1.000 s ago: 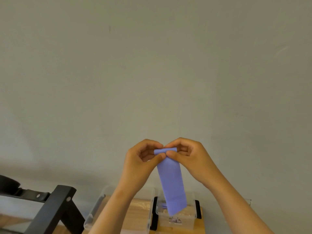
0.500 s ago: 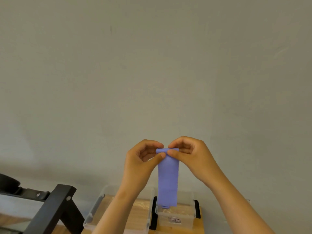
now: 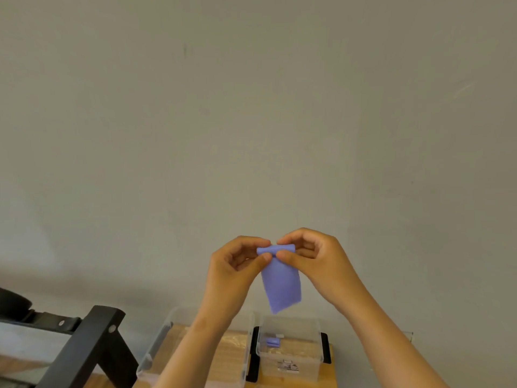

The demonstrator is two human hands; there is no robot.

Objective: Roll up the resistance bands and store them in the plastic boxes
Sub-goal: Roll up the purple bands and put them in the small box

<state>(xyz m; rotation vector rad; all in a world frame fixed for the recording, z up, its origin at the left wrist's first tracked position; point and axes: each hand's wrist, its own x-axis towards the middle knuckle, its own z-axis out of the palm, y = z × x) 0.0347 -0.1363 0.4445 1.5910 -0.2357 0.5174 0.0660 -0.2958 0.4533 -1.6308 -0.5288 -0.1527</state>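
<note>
A purple resistance band (image 3: 281, 287) hangs in the air in front of the wall, its top edge rolled into a thin tube. My left hand (image 3: 235, 273) pinches the left end of the roll between thumb and fingers. My right hand (image 3: 316, 261) pinches the right end the same way. Below them a small clear plastic box (image 3: 291, 357) with black side clips stands on a wooden surface, and a rolled purple band (image 3: 272, 343) lies inside it. A larger clear box (image 3: 167, 334) stands to its left, partly behind my left forearm.
A black metal frame (image 3: 92, 345) slants across the lower left, with a dark round object (image 3: 14, 303) behind it. The wooden tabletop (image 3: 328, 382) ends just right of the small box. A plain grey wall fills the background.
The hanging tail of the band has grown shorter as more of it was wound into the roll between my fingers. The rolled band inside the small box has come into sight.
</note>
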